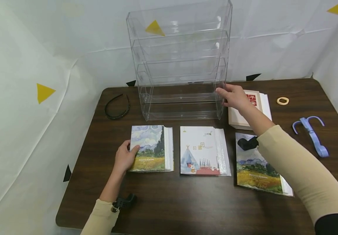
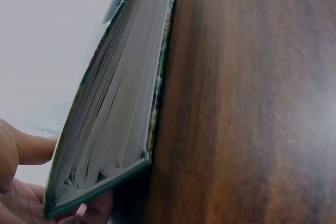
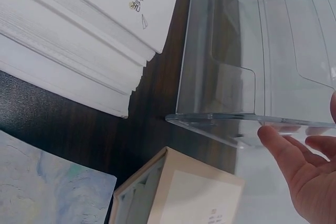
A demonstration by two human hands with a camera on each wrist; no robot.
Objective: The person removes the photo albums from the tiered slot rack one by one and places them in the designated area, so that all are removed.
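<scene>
My left hand (image 1: 126,156) holds a landscape-painted photo album (image 1: 147,148) by its left edge, thumb on the cover and fingers underneath. In the left wrist view the album (image 2: 113,87) shows its thick white pages between green-edged covers, tilted off the wood. My right hand (image 1: 234,96) grips the right side of a clear tiered plastic rack (image 1: 182,115) low down. The right wrist view has those fingers (image 3: 286,153) against the rack's side panel (image 3: 226,85). A white album (image 1: 198,151) with a tent drawing lies between the hands.
Beside the rack is a beige album (image 1: 239,122) with red lettering. Another landscape album (image 1: 254,169) lies partly under my right forearm. A blue hanger-like item (image 1: 311,132) and a pale ring (image 1: 282,101) are at the right. A black headband (image 1: 117,116) sits back left.
</scene>
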